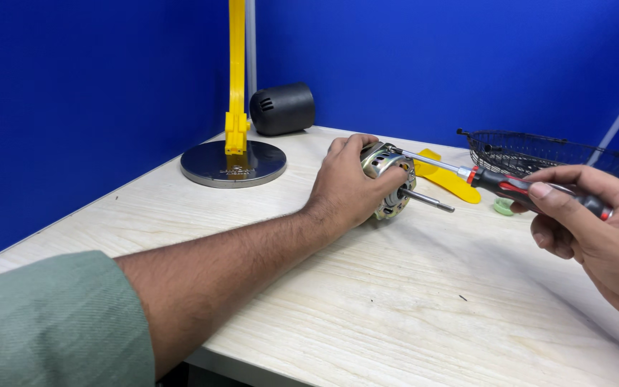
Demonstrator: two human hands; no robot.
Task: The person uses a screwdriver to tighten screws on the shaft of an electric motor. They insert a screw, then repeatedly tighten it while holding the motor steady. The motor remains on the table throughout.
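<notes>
left hand (345,188) stretched out across the pale wooden tabletop (367,308), grip closed around a small metal motor (387,179) and holding it steady near the middle of the scene, a little toward the far side. motor resting on the tabletop, silvery casing with slots, its shaft (428,201) poking out to the right. right hand (596,229) at the near right, grip closed on the black-and-red handle of a screwdriver (510,185); metal shank running left and slightly far, tip meeting the top of the motor just beside the left thumb.

only one real container in sight: a dark wire mesh basket (539,152) at the far right, shallow and open-topped, reaching past the right hand. nothing visible inside it from this angle, though part of it sits hidden behind the hand.

yellow plastic blade (453,183) lying flat just behind the motor, partly crossed by the screwdriver shank. small pale green ring-shaped piece (503,207) on the tabletop under the screwdriver handle, close to the right fingers. far left: round shiny metal base (233,165) carrying an upright yellow post (236,72). just beyond it, by the blue wall (431,64), a black cylindrical housing (282,109) on its side with vent slots facing left. grey-green sleeve (44,322) at the near left edge.
</notes>
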